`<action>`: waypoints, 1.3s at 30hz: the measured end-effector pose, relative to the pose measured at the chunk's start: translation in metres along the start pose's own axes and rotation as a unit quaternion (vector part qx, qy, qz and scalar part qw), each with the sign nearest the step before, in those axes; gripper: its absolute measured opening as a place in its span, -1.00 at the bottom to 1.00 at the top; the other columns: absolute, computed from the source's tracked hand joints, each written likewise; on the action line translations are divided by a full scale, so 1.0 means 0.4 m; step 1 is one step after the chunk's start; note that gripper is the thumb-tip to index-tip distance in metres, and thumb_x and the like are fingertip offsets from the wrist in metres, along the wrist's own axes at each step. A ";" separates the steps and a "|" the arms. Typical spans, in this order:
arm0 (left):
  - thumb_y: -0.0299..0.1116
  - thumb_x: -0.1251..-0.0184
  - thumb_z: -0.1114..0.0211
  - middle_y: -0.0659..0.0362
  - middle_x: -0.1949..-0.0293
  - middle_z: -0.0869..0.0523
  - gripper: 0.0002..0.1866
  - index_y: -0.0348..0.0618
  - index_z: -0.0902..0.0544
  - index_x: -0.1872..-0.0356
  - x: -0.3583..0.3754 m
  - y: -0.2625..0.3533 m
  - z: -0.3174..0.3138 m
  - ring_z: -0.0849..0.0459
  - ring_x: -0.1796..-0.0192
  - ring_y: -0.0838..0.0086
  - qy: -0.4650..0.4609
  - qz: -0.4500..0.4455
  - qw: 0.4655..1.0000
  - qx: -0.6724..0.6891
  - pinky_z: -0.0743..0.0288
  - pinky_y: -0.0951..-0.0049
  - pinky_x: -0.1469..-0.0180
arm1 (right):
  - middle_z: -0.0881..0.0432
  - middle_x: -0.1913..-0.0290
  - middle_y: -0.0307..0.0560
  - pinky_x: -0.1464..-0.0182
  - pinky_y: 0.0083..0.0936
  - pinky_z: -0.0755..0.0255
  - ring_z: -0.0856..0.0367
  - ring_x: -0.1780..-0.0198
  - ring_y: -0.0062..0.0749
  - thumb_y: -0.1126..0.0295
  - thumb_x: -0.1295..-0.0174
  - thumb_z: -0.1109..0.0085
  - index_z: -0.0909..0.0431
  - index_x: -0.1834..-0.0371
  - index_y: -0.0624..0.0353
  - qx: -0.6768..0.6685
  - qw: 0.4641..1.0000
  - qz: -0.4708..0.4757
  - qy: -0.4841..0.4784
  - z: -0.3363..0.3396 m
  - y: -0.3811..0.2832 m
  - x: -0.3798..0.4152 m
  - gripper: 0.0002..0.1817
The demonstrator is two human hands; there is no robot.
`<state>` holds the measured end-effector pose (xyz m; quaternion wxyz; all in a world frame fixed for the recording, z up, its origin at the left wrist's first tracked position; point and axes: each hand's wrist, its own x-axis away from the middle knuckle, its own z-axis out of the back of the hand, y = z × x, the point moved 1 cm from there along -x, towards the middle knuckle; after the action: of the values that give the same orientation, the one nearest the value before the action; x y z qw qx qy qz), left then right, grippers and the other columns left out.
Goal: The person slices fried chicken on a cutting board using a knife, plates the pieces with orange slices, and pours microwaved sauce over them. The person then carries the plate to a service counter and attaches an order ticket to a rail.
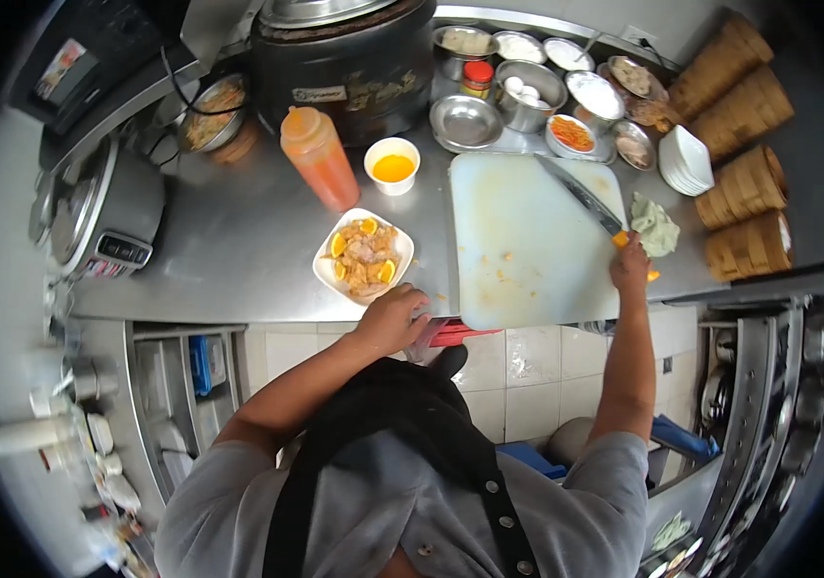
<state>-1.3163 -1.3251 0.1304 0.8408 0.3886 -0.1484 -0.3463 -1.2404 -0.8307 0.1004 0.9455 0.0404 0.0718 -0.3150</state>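
Note:
My right hand (630,263) is closed around the yellow handle of a large knife (576,196). Its blade lies across the right part of a white cutting board (489,212), pointing to the far edge. Small orange crumbs are scattered on the board. My left hand (395,320) is at the counter's front edge, fingers loosely apart and holding nothing that I can see. Just beyond it sits a white square dish (321,262) of fried pieces (366,252) with orange slices. Behind the dish stand an orange squeeze bottle (320,159) and a white cup of yellow liquid (394,169).
A crumpled pale cloth (655,225) lies right of the board. Stacked white dishes (685,162), bamboo steamers (744,188) and metal bowls, one holding eggs (526,93), line the back right. A large black cooker (340,67) stands behind; a rice cooker (108,207) is left.

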 end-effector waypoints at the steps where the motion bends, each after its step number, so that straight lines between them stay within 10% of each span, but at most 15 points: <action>1: -0.36 -0.27 -0.32 0.24 0.39 -0.64 -0.87 -0.17 -0.63 0.25 0.008 0.005 -0.018 -0.65 0.37 0.48 0.008 0.009 0.998 -0.062 -0.49 0.46 0.42 | -0.58 0.07 0.06 -0.20 0.02 -0.30 -0.57 -0.04 -0.04 0.46 -0.06 -0.01 -0.27 -0.19 0.13 0.002 0.999 0.018 -0.039 -0.007 -0.004 -0.013 -0.47; 5: -0.21 -0.39 -0.20 0.17 0.46 -0.68 -0.76 -0.22 -0.59 0.25 0.077 -0.034 -0.074 -0.61 0.56 0.46 -0.085 0.419 0.841 0.332 -0.44 0.43 0.60 | -0.60 0.08 0.07 -0.02 -0.09 -0.47 -0.61 0.03 0.03 0.41 -0.17 -0.04 -0.28 -0.24 0.00 -0.034 0.992 0.104 -0.061 0.077 0.012 -0.008 -0.49; 12: 0.00 -0.40 0.06 0.10 0.46 -0.66 -0.54 -0.24 -0.56 0.15 0.090 -0.096 -0.028 -0.65 0.45 0.32 0.159 0.427 0.677 0.578 -0.50 0.34 0.42 | -0.58 0.20 0.11 0.20 -0.09 -0.55 -0.66 0.22 0.03 0.04 -0.45 0.09 -0.40 -0.18 -0.14 -0.054 0.965 0.186 -0.174 0.152 -0.085 0.164 -0.66; 18: -0.07 -0.33 0.05 0.08 0.47 -0.65 -0.57 -0.27 -0.58 0.24 0.081 -0.157 -0.054 -0.63 0.47 0.30 0.227 0.428 0.673 0.559 -0.48 0.34 0.44 | -0.59 0.31 -0.03 0.26 -0.19 -0.55 -0.67 0.27 -0.12 0.16 -0.35 -0.11 -0.51 -0.06 -0.07 -0.138 0.954 0.242 -0.112 0.221 -0.088 0.290 -0.73; 24: -0.09 -0.31 0.03 0.11 0.48 -0.64 -0.60 -0.25 -0.58 0.28 0.084 -0.183 -0.014 -0.58 0.51 0.35 0.268 0.421 0.667 0.553 -0.46 0.36 0.45 | -0.60 0.32 0.01 0.35 -0.15 -0.55 -0.65 0.32 -0.04 0.27 -0.32 -0.07 -0.56 0.11 0.04 -0.028 0.993 0.063 0.100 0.147 0.090 0.161 -0.82; 31: 0.01 -0.35 0.00 0.12 0.47 -0.67 -0.57 -0.19 -0.60 0.25 0.101 -0.178 0.036 -0.61 0.49 0.37 0.286 0.415 0.631 0.589 -0.47 0.34 0.42 | -0.55 0.44 -0.05 0.37 -0.26 -0.55 -0.63 0.42 -0.14 0.20 -0.35 -0.08 -0.54 0.27 0.05 -0.007 0.983 0.182 0.028 0.118 0.016 0.282 -0.82; 34: 0.04 -0.39 -0.01 0.05 0.28 -0.70 -0.47 -0.31 -0.61 0.10 0.061 -0.069 -0.058 -0.68 0.27 0.29 0.206 0.407 0.774 0.438 -0.55 0.25 0.21 | -0.63 0.40 0.04 0.28 -0.13 -0.52 -0.65 0.34 0.05 0.05 -0.39 -0.02 -0.58 0.30 0.11 -0.123 0.986 0.080 -0.082 0.167 -0.004 0.336 -0.65; 36: 0.08 -0.43 0.01 -0.13 -0.17 -0.54 -0.32 -0.42 -0.47 -0.21 -0.005 -0.002 -0.139 -0.51 -0.25 0.11 0.177 0.224 0.955 0.077 -0.34 0.04 -0.29 | -0.68 0.35 0.13 0.21 -0.05 -0.48 -0.66 0.25 0.16 -0.05 -0.39 0.02 -0.59 0.31 0.16 -0.205 0.971 -0.029 -0.124 0.136 0.080 0.343 -0.53; 39: 0.24 -0.38 0.00 -0.16 -0.53 0.05 -0.05 -0.43 -0.04 -0.47 -0.121 0.098 -0.175 0.20 -0.59 0.10 0.060 0.133 0.968 -0.205 0.37 -0.01 -0.54 | -0.66 0.36 0.29 0.16 -0.04 -0.44 -0.63 0.23 0.23 -0.18 -0.38 0.10 -0.61 0.40 0.33 -0.242 0.936 -0.178 -0.186 0.100 0.221 0.372 -0.32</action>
<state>-1.2964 -1.2349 0.1153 0.9484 0.2049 -0.0734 -0.2304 -1.0651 -0.8527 0.1186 0.8514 -0.2623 -0.0250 -0.4535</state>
